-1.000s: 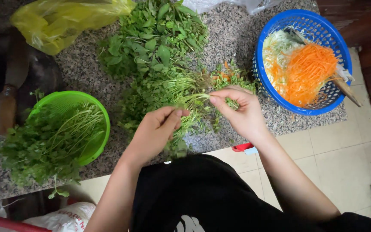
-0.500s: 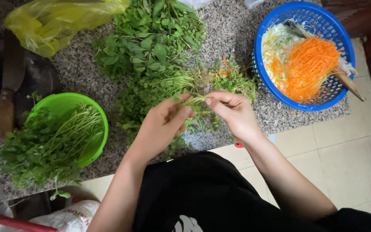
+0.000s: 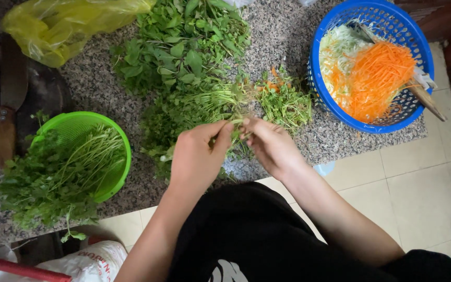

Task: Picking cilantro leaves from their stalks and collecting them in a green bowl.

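Herb sprigs: thin green stems with small leaves, pinched between both hands over the near edge of the speckled stone counter, just in front of the loose herb heap.
Head view, left hand: fingers curled, thumb and forefinger closed on the stems, knuckles toward the camera.
Head view, right hand: fingertips closed on the same sprigs from the other side, touching or almost touching the left fingertips.
Handling: by the look of it very light, limp and easily bruised; the stems are likely to snap under a firm pull and the leaves to tear.
Where to hold: best taken on the stems rather than the leaves, with a light pinch close to the point being worked.
Herb heap: long-stemmed bunch lying on the counter, touching the hands' far side.
Broad-leaf greens: a separate pile farther back.
Green basket: at the left, holding stemmed herbs that spill over its rim.
Blue basket: at the right, well apart, with shredded carrot and pale shredded cabbage.
Yellow bag: far left corner of the counter.
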